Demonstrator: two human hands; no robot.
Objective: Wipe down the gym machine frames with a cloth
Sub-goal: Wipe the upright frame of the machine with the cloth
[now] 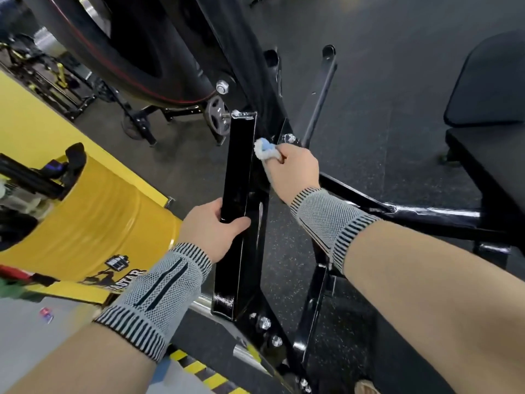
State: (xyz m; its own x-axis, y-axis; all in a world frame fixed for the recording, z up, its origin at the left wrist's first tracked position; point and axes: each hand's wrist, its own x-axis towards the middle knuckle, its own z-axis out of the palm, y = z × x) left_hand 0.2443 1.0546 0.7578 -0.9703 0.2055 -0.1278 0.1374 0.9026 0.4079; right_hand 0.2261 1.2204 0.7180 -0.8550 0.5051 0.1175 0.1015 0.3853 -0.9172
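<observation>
The gym machine frame [241, 177] fills the middle of the frame: glossy black painted steel bars bolted together, running from the centre down to the lower middle, with more bars crossing toward the right edge. It is rigid and heavy, fixed in place, so it will not shift under wiping pressure; the gloss looks slick, and the bolt heads [264, 322] and welded corners are where dirt would likely sit and where a cloth may snag.

At the left, a yellow drum [93, 217] stands on the floor, and a large black weight plate [136, 44] with a thin red line hangs at upper left. A dark padded bench [488, 89] sits at the right edge.

The left hand [210, 228], centre left, grips the lower part of the flat upright bar, thumb curled across its front face, steadying the body more than the machine.

The right hand [295, 169], just right of centre, pinches the cloth [264, 147] in bunched fingers and presses it against the right edge of the same bar, near its top. The cloth is small, white and pale blue, soft and light; it is best held wadded, as here, so the fingertips drive it into edges.

Both wrists wear grey knitted supports. Writing on the drum is partly hidden; only letters like "STAR" can be read.
</observation>
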